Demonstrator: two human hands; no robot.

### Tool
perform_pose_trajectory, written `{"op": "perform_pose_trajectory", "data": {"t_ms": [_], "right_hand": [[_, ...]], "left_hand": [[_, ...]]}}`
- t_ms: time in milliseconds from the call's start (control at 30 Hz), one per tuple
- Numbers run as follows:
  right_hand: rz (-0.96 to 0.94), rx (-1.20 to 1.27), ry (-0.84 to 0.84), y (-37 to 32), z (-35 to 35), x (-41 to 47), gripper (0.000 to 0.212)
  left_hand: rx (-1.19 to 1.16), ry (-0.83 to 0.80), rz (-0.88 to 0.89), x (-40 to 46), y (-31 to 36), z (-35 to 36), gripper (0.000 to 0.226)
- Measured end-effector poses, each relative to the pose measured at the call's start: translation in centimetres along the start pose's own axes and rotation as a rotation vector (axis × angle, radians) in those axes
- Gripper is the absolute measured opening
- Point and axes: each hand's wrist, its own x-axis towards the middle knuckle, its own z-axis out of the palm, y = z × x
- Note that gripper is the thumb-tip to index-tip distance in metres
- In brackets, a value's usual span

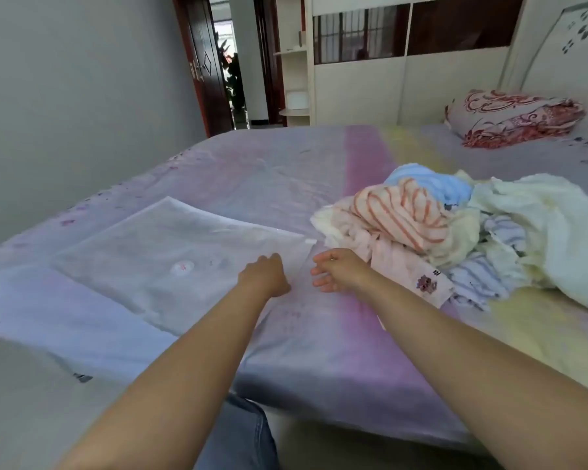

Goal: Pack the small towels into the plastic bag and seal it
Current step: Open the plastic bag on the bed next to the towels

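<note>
Two bare forearms reach forward over a bed, hands close together but apart. The left hand is curled into a loose fist, knuckles up, resting on the near right edge of the bag; whether it pinches the plastic cannot be told. The right hand is half open, fingers loosely curved toward the left hand, holding nothing; its outer side lies just beside, perhaps touching, a pink towel. The bag is clear, flat and empty, spread on the sheet to the left of both hands and stretching away from them, with a small round white valve on top, left of the left hand. Its white zip slider sits at the corner just beyond the gap between the hands. The towels lie in a loose heap right of the right hand: the pink one with a small embroidered patch nearest, an orange-striped towel on top just beyond it, a blue towel farther back, pale yellow and blue-checked ones farther right. None is in the bag. The sheet is pastel, banded lilac, pink and yellow. Far beyond the heap, to the right, a folded red-patterned quilt lies by the headboard. Straight ahead stands a wardrobe, and left of it a dark door stands open. Below the arms, a blue-jeaned knee shows.
</note>
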Motion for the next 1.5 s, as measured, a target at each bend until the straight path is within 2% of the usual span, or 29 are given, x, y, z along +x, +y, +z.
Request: {"op": "perform_pose_trajectory", "data": {"t_ms": [133, 267, 467, 533, 633, 700, 800, 900, 967, 1167, 1300, 1367, 1433, 1500], "right_hand": [[0.062, -0.021, 0.006, 1.0, 1.5, 0.1, 0.025], [0.118, 0.013, 0.029, 2.2, 2.5, 0.6, 0.031], [0.194, 0.005, 0.063, 5.0, 3.4, 2.1, 0.030], [0.193, -0.008, 0.064, 5.1, 3.5, 2.6, 0.028], [0.207, -0.079, 0.043, 5.0, 3.9, 3.0, 0.011], [0.213, -0.098, 0.045, 5.6, 4.2, 3.4, 0.022], [0.258, 0.024, 0.060, 6.5, 4.2, 3.3, 0.018], [0.292, 0.108, 0.029, 6.5, 3.6, 2.9, 0.009], [0.305, 0.124, 0.010, 6.4, 3.3, 2.7, 0.011], [0.254, 0.181, 0.014, 7.2, 3.1, 2.7, 0.007], [0.194, 0.206, 0.033, 7.9, 3.3, 2.7, 0.005], [0.130, 0.179, 0.044, 8.3, 3.4, 2.6, 0.009], [0.058, 0.138, 0.046, 8.6, 3.5, 2.4, 0.015], [0.009, 0.109, 0.035, 9.0, 3.6, 2.3, 0.019]], "left_hand": [[0.096, -0.013, -0.070, -1.0, -2.2, 2.1, 0.050], [0.144, 0.053, -0.016, -1.1, -2.0, 3.7, 0.028], [0.226, 0.126, 0.029, -0.8, -1.5, 4.3, 0.025], [0.167, 0.146, 0.037, -0.8, -1.5, 4.5, 0.019], [0.051, 0.144, 0.037, -0.9, -1.1, 5.0, 0.026], [0.032, 0.144, 0.053, -1.1, -0.6, 5.6, 0.022], [-0.007, 0.147, 0.063, -1.2, -0.1, 6.2, 0.020], [-0.092, 0.117, 0.047, -1.4, -0.2, 6.1, 0.031], [-0.147, 0.105, 0.040, -1.6, -0.2, 5.9, 0.039], [-0.257, 0.083, 0.048, -2.1, 0.1, 5.4, 0.046], [-0.398, -0.025, 0.039, -1.6, -0.2, 5.1, 0.031], [-0.570, -0.087, 0.032, -1.4, -0.8, 5.0, 0.018], [-0.737, -0.155, -0.005, -1.3, -1.4, 5.0, 0.018], [-0.795, -0.186, -0.014, -1.5, -1.6, 5.1, 0.020]]}}
